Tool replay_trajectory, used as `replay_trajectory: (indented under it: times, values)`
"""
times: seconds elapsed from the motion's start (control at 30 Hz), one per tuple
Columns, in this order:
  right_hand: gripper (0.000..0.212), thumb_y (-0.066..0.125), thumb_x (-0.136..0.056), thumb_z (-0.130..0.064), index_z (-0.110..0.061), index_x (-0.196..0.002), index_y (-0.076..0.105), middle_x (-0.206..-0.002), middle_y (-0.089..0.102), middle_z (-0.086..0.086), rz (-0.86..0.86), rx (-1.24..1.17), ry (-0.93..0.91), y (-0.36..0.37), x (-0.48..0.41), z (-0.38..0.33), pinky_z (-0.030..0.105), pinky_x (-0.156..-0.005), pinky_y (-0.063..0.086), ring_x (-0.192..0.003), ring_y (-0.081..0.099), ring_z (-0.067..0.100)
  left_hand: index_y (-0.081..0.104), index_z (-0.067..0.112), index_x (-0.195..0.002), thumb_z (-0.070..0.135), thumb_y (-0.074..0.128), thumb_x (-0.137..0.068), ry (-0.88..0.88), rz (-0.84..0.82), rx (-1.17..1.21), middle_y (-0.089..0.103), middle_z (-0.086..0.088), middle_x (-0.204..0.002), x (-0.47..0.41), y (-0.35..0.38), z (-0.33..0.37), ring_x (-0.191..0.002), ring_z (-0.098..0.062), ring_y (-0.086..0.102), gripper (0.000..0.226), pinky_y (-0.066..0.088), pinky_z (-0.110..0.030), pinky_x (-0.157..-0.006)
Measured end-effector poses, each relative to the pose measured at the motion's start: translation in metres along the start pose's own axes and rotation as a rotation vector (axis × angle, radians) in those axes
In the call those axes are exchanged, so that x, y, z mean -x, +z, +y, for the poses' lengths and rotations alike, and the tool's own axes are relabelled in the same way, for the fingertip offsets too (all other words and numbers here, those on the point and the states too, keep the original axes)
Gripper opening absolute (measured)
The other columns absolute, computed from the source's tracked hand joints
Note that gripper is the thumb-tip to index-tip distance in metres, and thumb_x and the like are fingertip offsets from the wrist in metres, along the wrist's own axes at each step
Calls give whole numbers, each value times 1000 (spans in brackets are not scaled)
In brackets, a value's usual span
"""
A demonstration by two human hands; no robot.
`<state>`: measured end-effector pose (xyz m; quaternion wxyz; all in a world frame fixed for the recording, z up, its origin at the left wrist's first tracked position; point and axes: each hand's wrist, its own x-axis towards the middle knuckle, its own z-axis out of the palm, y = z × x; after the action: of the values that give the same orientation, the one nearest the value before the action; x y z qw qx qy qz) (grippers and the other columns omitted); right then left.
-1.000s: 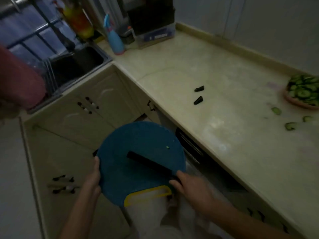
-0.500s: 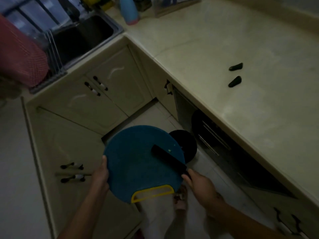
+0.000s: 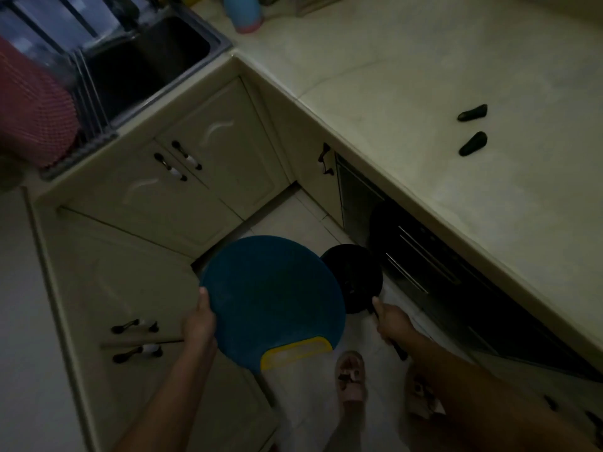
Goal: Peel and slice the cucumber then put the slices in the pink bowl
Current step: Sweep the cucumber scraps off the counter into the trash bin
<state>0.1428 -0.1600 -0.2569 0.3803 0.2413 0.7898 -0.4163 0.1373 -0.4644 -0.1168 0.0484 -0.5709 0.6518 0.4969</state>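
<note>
My left hand point(image 3: 199, 324) grips the left rim of a round blue cutting board point(image 3: 272, 301) with a yellow handle slot, held low over the floor. My right hand point(image 3: 391, 321) is curled round a black knife handle point(image 3: 399, 350) just right of the board. The blade points toward a round black bin point(image 3: 354, 278) and is hard to make out against it. Two dark cucumber ends point(image 3: 472, 112) point(image 3: 473, 143) lie on the pale counter point(image 3: 391, 93) at the right. Neither the pink bowl nor any slices are in view.
A sink point(image 3: 146, 60) sits at the upper left with a red mesh item point(image 3: 32, 109) beside it. At the counter's back stands a blue bottle point(image 3: 243, 11). Cabinet doors surround the corner, a dark oven front point(image 3: 424, 262) lies under the counter, and my sandalled foot point(image 3: 350, 376) is on the floor.
The knife has slid off the board's surface to the right, over the black bin. The view has tilted down, so the bowl of slices has left the frame.
</note>
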Motion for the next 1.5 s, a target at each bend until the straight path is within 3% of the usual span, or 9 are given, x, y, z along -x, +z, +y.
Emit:
replay_trajectory:
  times: [0.13, 0.33, 0.5, 0.63, 0.97, 1.13, 1.27, 1.37, 1.5]
  values:
    - [56, 27, -97, -52, -8, -73, 51, -58, 49, 11, -69, -160, 139, -7, -12, -24, 26, -49, 37, -48, 44, 21, 56, -5, -113, 61, 46, -87, 67, 25, -17, 60, -19, -111, 2, 10, 8, -98, -34, 59, 72, 52, -43, -84]
    - [55, 31, -97, -49, -5, -125, 50, -119, 60, 16, 94, 255, -55, -10, -13, -36, 27, -70, 40, -105, 58, 29, 57, 5, -94, 53, 44, -92, 229, 19, -95, 57, -14, -96, -2, 19, 18, -83, -25, 53, 49, 43, -33, -70]
    - [44, 44, -95, -40, -12, -129, 46, -118, 61, 11, 138, 611, -117, -24, -6, -47, 32, -80, 47, -105, 59, 25, 64, 0, -96, 54, 41, -92, 422, -2, -211, 60, -13, -90, -1, 14, 42, -86, -30, 57, 58, 47, -36, -73]
    - [45, 47, -95, -37, -12, -132, 43, -118, 61, 11, 163, 702, -175, -37, 8, -50, 32, -77, 47, -106, 60, 26, 60, -5, -76, 54, 43, -92, 513, -17, -261, 59, -16, -74, 1, 6, 63, -79, -35, 59, 64, 50, -45, -72]
    - [32, 50, -91, -17, -12, -123, 46, -121, 56, 11, 243, 1044, -373, -49, 61, -69, 32, -82, 46, -110, 53, 26, 61, -5, -77, 52, 47, -91, 620, -119, -232, 59, -15, -75, 30, -4, 108, -68, -25, 54, 60, 39, -32, -58]
    - [28, 46, -94, -14, -10, -121, 46, -121, 54, 13, 292, 1128, -419, -56, 81, -82, 33, -83, 44, -110, 52, 27, 44, 6, -60, 43, 49, -93, 757, -111, -257, 39, -8, -56, 49, 14, 124, -54, -19, 39, 50, 26, -29, -48]
    - [27, 41, -96, -14, -10, -121, 48, -117, 56, 13, 292, 1027, -363, -72, 104, -81, 35, -80, 44, -106, 55, 27, 38, 8, -54, 40, 48, -94, 838, -69, -306, 35, -6, -51, 62, 19, 128, -47, -16, 32, 52, 22, -30, -45]
    - [24, 41, -98, -28, -10, -107, 54, -89, 58, 3, 261, 846, -303, -86, 125, -79, 29, -62, 41, -75, 55, 21, 40, 1, -52, 43, 48, -93, 853, -72, -331, 40, -10, -51, 62, 6, 136, -51, -22, 39, 59, 25, -31, -47]
    - [39, 39, -95, -48, -16, -79, 52, -71, 53, 0, 274, 578, -231, -108, 165, -71, 26, -51, 40, -60, 51, 14, 58, -8, -74, 55, 48, -89, 773, -146, -288, 57, -21, -73, 54, -21, 160, -69, -28, 54, 65, 40, -36, -62]
